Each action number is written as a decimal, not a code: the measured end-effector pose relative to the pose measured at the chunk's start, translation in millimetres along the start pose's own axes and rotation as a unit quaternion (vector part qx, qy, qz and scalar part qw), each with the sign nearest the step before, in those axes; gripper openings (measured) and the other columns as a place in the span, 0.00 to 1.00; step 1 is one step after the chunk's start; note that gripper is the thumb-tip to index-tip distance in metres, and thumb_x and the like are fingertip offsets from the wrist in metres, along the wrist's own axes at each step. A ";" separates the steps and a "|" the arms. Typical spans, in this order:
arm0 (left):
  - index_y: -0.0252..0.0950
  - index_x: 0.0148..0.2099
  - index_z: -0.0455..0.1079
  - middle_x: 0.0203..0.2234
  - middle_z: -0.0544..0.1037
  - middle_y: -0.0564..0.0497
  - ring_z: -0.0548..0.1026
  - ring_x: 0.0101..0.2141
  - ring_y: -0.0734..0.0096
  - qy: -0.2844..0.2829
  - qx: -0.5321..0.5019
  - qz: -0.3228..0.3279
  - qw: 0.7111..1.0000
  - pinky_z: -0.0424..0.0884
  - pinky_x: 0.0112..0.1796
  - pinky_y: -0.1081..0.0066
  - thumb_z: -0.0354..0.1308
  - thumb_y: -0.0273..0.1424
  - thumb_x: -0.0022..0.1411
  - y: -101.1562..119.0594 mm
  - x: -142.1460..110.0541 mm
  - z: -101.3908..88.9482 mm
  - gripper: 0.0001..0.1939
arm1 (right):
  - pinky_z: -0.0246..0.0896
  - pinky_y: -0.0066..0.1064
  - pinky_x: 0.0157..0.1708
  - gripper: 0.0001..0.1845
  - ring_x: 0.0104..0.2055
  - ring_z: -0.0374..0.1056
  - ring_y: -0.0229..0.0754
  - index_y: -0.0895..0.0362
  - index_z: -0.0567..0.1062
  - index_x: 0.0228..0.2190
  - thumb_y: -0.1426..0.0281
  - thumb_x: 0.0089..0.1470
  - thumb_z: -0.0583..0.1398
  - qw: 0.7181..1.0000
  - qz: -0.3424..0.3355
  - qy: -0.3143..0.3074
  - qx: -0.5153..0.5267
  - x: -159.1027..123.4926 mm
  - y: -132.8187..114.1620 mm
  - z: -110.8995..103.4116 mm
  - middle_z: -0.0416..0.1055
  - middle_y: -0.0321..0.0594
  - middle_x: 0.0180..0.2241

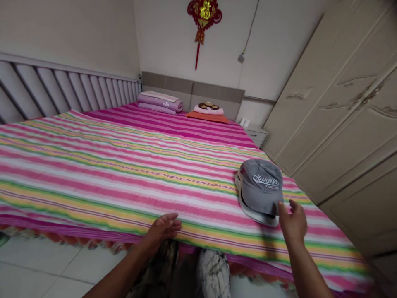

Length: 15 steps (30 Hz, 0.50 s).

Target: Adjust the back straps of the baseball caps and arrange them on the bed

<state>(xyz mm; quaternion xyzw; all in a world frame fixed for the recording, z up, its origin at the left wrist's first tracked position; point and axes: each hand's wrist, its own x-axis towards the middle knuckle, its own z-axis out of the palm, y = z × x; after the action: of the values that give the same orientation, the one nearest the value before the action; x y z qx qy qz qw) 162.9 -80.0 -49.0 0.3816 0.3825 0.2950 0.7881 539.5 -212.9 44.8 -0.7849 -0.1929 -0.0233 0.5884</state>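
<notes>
A grey baseball cap (262, 186) with white lettering sits on the striped bedspread (130, 165), to the right of the middle. Beneath it shows the brim of a paler cap (259, 216), so the two appear stacked. My right hand (293, 221) is at the right end of the brims, thumb and fingers apart. Its thumb overlaps the grey cap's edge in view; whether it touches I cannot tell. Over the near edge of the bed, my left hand (164, 227) is held with fingers stretched out and nothing in it.
Folded purple bedding (159, 102) and an orange pillow (206, 116) with a pink folded item (208, 109) lie by the headboard (217, 94). A wardrobe (335, 103) and a nightstand (254, 134) stand on the right. My knees (214, 271) are close to the bed's near edge.
</notes>
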 end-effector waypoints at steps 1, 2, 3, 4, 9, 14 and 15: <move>0.33 0.47 0.64 0.35 0.77 0.45 0.76 0.37 0.64 0.000 -0.001 -0.001 1.000 0.69 0.36 0.70 0.64 0.37 0.47 -0.5 0.1 -0.2 0.25 | 0.41 0.53 0.55 0.23 0.57 0.51 0.62 0.60 0.68 0.41 0.64 0.40 0.60 0.999 -0.035 0.004 -0.032 -2.3 -5.7 2.5 0.63 0.56 0.50; 0.34 0.47 0.64 0.35 0.77 0.45 0.76 0.37 0.64 0.000 -0.002 -0.001 1.000 0.69 0.36 0.70 0.63 0.37 0.48 -1.0 0.0 -0.4 0.25 | 0.35 0.52 0.57 0.26 0.60 0.45 0.61 0.61 0.67 0.44 0.64 0.41 0.59 0.997 -0.059 0.004 -0.050 -3.6 -10.5 5.4 0.57 0.57 0.55; 0.34 0.47 0.64 0.35 0.77 0.46 0.76 0.37 0.64 0.000 -0.002 -0.002 1.000 0.69 0.36 0.70 0.63 0.37 0.48 -1.3 -0.2 -0.6 0.25 | 0.32 0.51 0.58 0.28 0.62 0.40 0.60 0.62 0.66 0.46 0.64 0.43 0.58 0.995 -0.077 0.002 -0.066 -3.5 -13.8 8.5 0.51 0.57 0.59; 0.34 0.47 0.64 0.35 0.77 0.46 0.76 0.37 0.64 -0.001 -0.002 -0.003 1.000 0.69 0.36 0.70 0.63 0.37 0.48 -1.3 -0.6 -0.8 0.24 | 0.32 0.51 0.58 0.29 0.63 0.38 0.60 0.63 0.64 0.48 0.64 0.44 0.56 0.994 -0.084 -0.001 -0.077 -2.2 -15.2 11.4 0.48 0.58 0.60; 0.34 0.44 0.65 0.33 0.77 0.46 0.76 0.35 0.65 0.007 0.025 -0.019 0.999 0.68 0.36 0.69 0.64 0.38 0.45 9.1 -3.1 6.2 0.24 | 0.56 0.48 0.48 0.23 0.51 0.60 0.60 0.62 0.71 0.39 0.62 0.41 0.59 0.992 0.008 -0.105 -0.069 17.9 3.2 15.4 0.69 0.57 0.45; 0.33 0.42 0.68 0.34 0.77 0.45 0.75 0.35 0.65 -0.066 0.064 -0.042 0.995 0.67 0.40 0.66 0.65 0.37 0.45 27.4 8.4 46.6 0.22 | 0.65 0.38 0.33 0.18 0.39 0.69 0.49 0.57 0.72 0.36 0.59 0.45 0.58 0.980 0.133 -0.146 -0.013 34.5 26.8 -0.1 0.73 0.47 0.37; 0.33 0.42 0.69 0.35 0.77 0.44 0.75 0.37 0.64 -0.088 0.055 -0.040 0.994 0.66 0.42 0.65 0.65 0.36 0.45 28.9 15.3 60.8 0.21 | 0.65 0.37 0.32 0.17 0.37 0.69 0.48 0.58 0.72 0.35 0.59 0.46 0.58 0.977 0.155 -0.147 0.004 35.9 29.6 -1.9 0.74 0.48 0.36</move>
<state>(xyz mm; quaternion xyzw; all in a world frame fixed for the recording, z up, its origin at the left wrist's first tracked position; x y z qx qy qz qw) 216.4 -75.9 -5.6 0.4333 0.3422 0.2070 0.8076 582.8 -211.6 27.7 -0.7979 -0.1535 0.1847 0.5528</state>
